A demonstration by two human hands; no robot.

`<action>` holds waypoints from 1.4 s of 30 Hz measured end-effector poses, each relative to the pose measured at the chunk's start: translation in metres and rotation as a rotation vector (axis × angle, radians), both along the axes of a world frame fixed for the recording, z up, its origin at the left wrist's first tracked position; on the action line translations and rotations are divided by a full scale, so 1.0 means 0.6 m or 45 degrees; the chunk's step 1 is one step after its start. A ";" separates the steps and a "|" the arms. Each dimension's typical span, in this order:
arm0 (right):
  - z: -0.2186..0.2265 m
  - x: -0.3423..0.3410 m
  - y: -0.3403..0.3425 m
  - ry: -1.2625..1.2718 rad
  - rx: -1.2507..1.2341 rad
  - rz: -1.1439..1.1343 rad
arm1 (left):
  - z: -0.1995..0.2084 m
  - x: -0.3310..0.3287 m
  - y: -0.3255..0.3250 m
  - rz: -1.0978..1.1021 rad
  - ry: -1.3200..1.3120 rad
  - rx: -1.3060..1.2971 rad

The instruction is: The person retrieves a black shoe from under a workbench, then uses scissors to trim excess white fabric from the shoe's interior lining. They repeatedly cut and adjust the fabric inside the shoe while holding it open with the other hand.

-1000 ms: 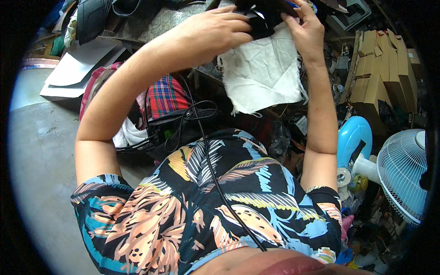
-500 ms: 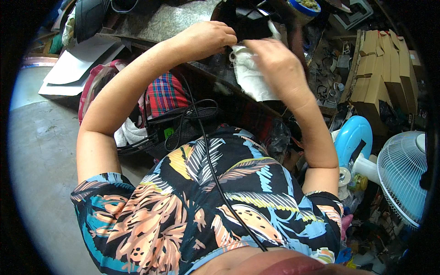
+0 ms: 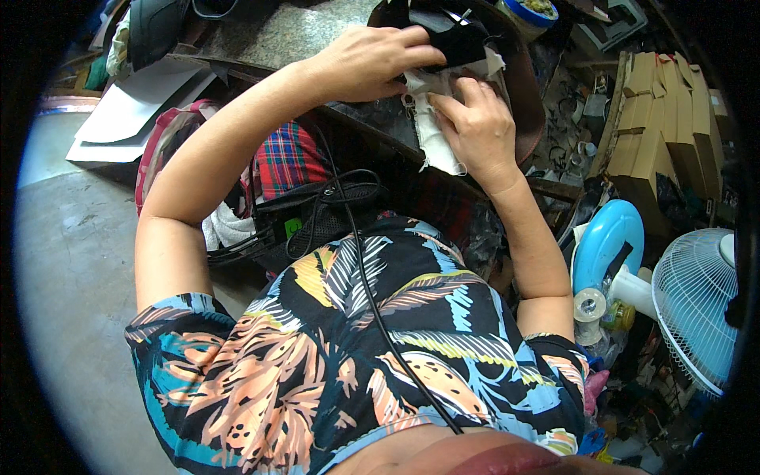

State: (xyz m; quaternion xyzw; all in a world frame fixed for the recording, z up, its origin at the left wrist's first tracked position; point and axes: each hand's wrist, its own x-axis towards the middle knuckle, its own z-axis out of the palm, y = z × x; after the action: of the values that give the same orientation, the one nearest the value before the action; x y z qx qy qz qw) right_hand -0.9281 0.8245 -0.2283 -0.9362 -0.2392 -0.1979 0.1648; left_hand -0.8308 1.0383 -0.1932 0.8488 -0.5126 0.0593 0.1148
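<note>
A white cloth [image 3: 434, 136] with frayed edges lies over a dark brown piece [image 3: 529, 107] that looks like leather, with black material [image 3: 455, 39] at its far side. From the left, my left hand [image 3: 368, 63] reaches across the upper left corner of the cloth, its fingers bent and its thumb at the corner. Curled on the cloth's right part is my right hand [image 3: 479, 131], thumb and fingers pressed into the fabric. The fingers hide part of the cloth. A small pale object [image 3: 457, 17] rests on the black material.
A speckled worktop [image 3: 269, 36] carries a black item [image 3: 154, 36]. White sheets [image 3: 134, 111] lie left, above a plaid cloth [image 3: 289, 158] and black cables. At right stand cardboard pieces [image 3: 661, 134], a blue ring [image 3: 606, 245] and a fan [image 3: 701, 309]. A blue-rimmed jar [image 3: 529, 14] is behind.
My right hand has settled from a blurred motion and drawn slightly down onto the white cloth. My left fingers have stretched further right. More of the brown piece and black material shows.
</note>
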 end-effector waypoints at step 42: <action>-0.011 0.021 -0.010 0.374 0.943 -0.117 | -0.026 -0.035 -0.018 0.036 -0.308 0.181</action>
State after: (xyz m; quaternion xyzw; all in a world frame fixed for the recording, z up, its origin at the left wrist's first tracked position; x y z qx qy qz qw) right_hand -0.9155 0.8183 -0.2351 -0.8415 -0.0832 -0.1419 0.5146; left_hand -0.8519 1.0277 -0.2089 0.8486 -0.5136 0.1265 -0.0091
